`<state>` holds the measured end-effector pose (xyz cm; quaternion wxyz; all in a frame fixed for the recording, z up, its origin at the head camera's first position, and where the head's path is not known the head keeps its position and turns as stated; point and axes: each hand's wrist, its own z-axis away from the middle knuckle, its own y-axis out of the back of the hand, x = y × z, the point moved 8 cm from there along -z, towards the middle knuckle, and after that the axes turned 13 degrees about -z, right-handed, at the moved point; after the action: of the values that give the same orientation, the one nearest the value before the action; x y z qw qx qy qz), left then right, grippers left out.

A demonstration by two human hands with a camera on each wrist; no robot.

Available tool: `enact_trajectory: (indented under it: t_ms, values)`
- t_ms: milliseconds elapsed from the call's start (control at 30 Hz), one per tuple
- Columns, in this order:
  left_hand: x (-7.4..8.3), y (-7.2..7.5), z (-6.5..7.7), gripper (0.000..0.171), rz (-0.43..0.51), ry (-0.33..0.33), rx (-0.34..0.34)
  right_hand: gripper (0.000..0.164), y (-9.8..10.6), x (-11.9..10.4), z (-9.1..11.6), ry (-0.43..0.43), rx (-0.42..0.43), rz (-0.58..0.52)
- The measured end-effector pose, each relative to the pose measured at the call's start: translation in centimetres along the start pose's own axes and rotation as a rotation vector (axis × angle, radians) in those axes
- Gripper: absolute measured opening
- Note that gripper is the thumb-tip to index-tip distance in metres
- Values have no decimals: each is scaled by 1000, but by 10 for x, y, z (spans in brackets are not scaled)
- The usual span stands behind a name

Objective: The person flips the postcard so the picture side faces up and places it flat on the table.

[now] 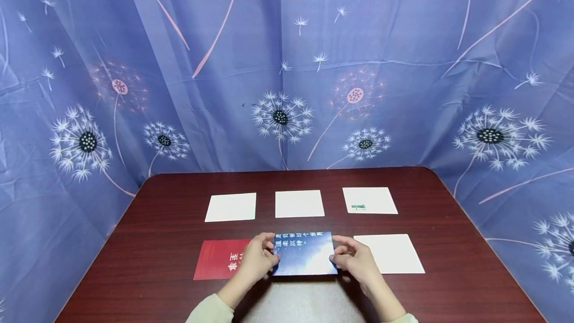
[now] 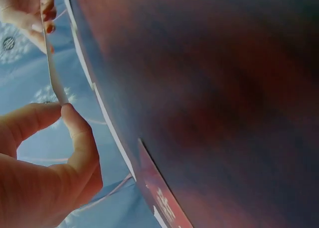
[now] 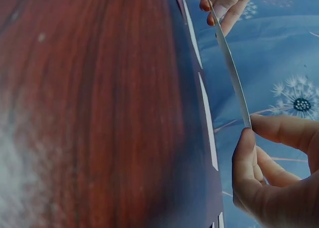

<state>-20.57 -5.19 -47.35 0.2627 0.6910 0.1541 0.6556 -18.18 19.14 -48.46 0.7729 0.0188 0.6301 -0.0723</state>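
A blue and white postcard [image 1: 305, 254] with white Chinese lettering is held up above the table, between both hands. My left hand [image 1: 257, 259] pinches its left edge between thumb and fingers. At the opposite edge, the right hand [image 1: 356, 261] pinches it the same way. Both wrist views show the postcard [image 2: 56, 83] edge-on, raised off the tabletop. Partly behind the left hand lies a red card [image 1: 217, 259] with white characters. A blank white card [image 1: 394, 254] lies just beyond the right hand.
Along the back of the dark red wooden table [image 1: 179, 198] lie a left white card [image 1: 230, 207], a middle white card [image 1: 299, 204] and a right white card [image 1: 372, 198] with a small green picture. A blue dandelion-patterned curtain [image 1: 251, 54] hangs behind.
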Motion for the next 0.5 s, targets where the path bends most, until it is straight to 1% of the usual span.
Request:
enact_trajectory:
  t_ms: [133, 200, 367, 500]
  values:
    - [-3, -5, -2, 55, -72, 5, -41, 51, -4, 1, -2, 22, -37, 21]
    - [-2, -7, -4, 57, -136, -10, -47, 52, -5, 2, -3, 26, -46, 46]
    - [0, -9, -9, 62, -342, -34, -57, 57, -8, 4, -5, 45, -63, 136]
    - [4, -10, -13, 63, -453, -51, -81, 59, -11, 4, -6, 60, -68, 189]
